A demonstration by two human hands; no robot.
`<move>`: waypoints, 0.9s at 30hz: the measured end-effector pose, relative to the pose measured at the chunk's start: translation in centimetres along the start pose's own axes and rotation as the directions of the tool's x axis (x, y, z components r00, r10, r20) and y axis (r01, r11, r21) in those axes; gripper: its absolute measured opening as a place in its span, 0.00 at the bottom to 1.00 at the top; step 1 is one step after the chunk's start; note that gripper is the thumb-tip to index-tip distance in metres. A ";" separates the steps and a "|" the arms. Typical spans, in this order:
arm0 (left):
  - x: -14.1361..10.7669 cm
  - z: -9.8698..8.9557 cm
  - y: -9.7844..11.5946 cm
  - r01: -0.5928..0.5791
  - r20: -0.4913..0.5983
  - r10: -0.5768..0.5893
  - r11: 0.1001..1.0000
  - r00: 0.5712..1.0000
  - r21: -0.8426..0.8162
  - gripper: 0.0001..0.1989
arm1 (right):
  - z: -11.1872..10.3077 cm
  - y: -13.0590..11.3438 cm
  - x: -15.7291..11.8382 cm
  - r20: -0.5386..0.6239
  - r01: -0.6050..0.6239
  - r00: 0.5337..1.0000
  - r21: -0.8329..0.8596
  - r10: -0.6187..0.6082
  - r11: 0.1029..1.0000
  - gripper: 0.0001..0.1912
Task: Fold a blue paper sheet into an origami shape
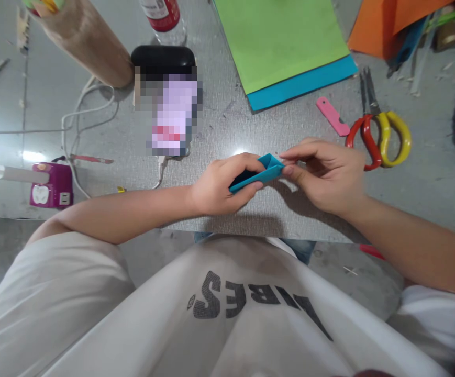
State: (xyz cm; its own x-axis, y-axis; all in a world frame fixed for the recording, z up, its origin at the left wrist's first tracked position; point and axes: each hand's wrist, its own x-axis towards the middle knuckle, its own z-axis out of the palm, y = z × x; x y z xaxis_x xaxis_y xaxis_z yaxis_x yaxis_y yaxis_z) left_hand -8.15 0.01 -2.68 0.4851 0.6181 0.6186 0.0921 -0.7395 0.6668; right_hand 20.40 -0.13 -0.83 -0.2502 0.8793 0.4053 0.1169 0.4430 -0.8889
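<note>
A folded piece of blue paper (264, 175), shaped like a narrow open-topped box or pocket, is held just over the near part of the table. My left hand (221, 183) wraps round its left part, fingers on the far side and partly inside the opening, thumb along the near wall. At its pointed right end, my right hand (327, 175) pinches the tip between thumb and forefinger. My left fingers hide part of the paper's inside.
Scissors (377, 125) and a pink folding cutter (332, 116) lie right of centre. Green paper (286, 42) sits on blue sheets beyond my hands. A charging phone (174, 112), bottle (164, 21), cardboard tube (89, 39) and purple power adapter (56, 180) with cables stand leftward.
</note>
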 end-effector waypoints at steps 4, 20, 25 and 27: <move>-0.3 0.2 0.0 0.067 0.000 -0.067 0.998 0.998 -0.014 0.17 | 0.0 -0.2 0.1 0.041 0.044 0.998 -0.061 -0.041 0.997 0.02; -0.9 1.7 -3.4 0.211 -0.270 -0.289 0.935 0.918 -0.284 0.29 | -0.6 2.8 1.7 -0.244 0.331 0.887 -0.256 -0.392 0.908 0.14; -0.7 1.6 -3.3 0.205 -0.342 -0.289 0.943 0.894 -0.261 0.27 | -0.6 2.4 1.2 -0.166 0.363 0.889 -0.312 -0.427 0.878 0.05; -0.5 1.4 -2.8 0.189 -0.336 -0.266 0.951 0.904 -0.243 0.27 | -0.6 2.1 1.2 -0.149 0.375 0.885 -0.334 -0.441 0.865 0.07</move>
State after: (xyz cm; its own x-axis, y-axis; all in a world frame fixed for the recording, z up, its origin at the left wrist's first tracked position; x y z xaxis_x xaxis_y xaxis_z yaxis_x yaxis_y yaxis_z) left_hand -7.46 1.44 -5.42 0.1221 0.8445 0.5214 -0.0321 -0.5217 0.8525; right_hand 20.92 1.96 -2.13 -0.1294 0.6088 0.7827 0.3288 0.7710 -0.5454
